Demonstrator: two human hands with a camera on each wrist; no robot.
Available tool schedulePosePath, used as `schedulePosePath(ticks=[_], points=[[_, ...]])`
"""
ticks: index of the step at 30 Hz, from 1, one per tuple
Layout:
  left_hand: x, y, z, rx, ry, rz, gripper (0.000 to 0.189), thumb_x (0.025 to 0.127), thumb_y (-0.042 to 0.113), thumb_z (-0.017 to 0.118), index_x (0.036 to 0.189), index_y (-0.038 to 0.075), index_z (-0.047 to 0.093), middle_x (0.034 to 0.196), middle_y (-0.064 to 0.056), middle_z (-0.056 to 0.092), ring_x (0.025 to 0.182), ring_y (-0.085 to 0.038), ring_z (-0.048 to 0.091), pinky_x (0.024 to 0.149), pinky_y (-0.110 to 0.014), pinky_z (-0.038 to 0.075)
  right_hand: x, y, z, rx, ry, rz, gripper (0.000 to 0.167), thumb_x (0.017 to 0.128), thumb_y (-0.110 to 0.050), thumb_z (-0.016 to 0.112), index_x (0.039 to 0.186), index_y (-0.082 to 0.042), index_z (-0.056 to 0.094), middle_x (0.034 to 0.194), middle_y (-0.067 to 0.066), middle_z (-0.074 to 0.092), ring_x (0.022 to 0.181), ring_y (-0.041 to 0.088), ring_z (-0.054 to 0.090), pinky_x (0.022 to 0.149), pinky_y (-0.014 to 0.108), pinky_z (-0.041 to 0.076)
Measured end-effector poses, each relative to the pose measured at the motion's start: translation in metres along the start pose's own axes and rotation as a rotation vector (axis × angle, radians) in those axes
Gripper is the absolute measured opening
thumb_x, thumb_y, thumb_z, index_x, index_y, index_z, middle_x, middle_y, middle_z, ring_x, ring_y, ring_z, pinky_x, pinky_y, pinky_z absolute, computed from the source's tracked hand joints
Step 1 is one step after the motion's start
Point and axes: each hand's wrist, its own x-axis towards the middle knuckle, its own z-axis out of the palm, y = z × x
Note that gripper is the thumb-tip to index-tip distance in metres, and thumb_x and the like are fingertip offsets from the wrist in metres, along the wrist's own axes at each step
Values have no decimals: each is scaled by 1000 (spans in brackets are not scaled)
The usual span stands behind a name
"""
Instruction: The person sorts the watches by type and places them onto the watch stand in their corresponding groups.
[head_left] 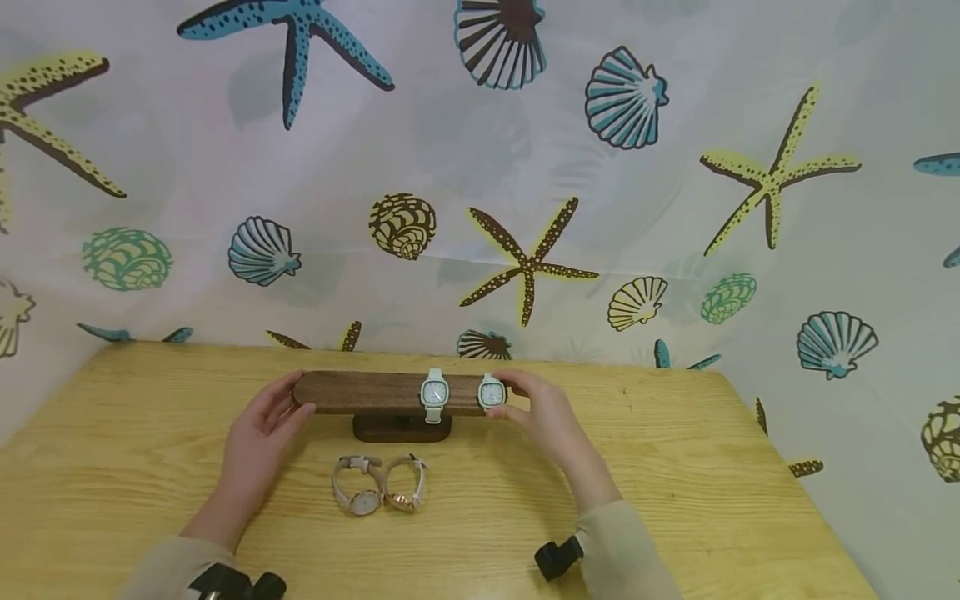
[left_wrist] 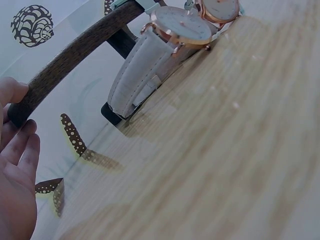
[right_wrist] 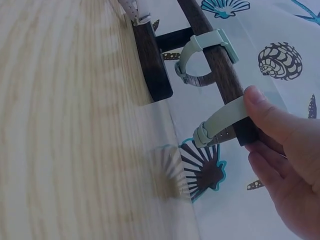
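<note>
Currently L grip (head_left: 257,435) & R grip (head_left: 550,418) pinch wood bar (head_left: 363,392) at ends; watch dials (head_left: 434,392) illegible.

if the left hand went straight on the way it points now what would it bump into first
The wooden bar: the left hand grips its left end. Beyond that, the patterned cloth seems next, though depth is hard to judge.

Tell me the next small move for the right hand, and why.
I'd probably have the right hand ease the end watch slightly inward along the wooden bar. It sits close to the bar's right end, where that hand grips; bare wood shows between it and the other mounted watch; and the left hand grips the opposite end, which should help steady things.
</note>
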Motion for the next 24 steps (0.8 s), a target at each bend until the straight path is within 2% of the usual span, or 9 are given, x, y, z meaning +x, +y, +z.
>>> schedulePosePath(ticks=[4,9,17,24], points=[[0,0,0,5,-1,6,55,96,22,60,145,9,41,147,-19,37,129,-10,42,93,-9,40,3,-2,2,-23,-11,-14,55,76,-24,77,126,-7,61,125,10,61,111,30,59,94,40,49],[0,0,1,10,-6,8,55,96,23,60,145,8,41,146,-20,37,129,-11,42,93,-9,40,4,-5,6,-1,-12,10,55,76,-23,78,126,-8,61,124,9,61,111,27,58,94,38,49],[0,0,1,9,-5,16,55,96,22,60,145,8,41,146,-18,37,128,-10,43,93,-9,40,9,-9,13,-23,-9,-14,57,77,-24,78,127,-5,60,127,10,60,118,28,53,101,40,43],[-1,2,2,-6,2,17,55,95,19,61,144,5,41,145,-21,38,128,-11,44,93,-9,41,10,-11,15,-29,-10,-23,56,77,-24,78,127,-6,60,127,9,60,121,28,51,104,41,40]])
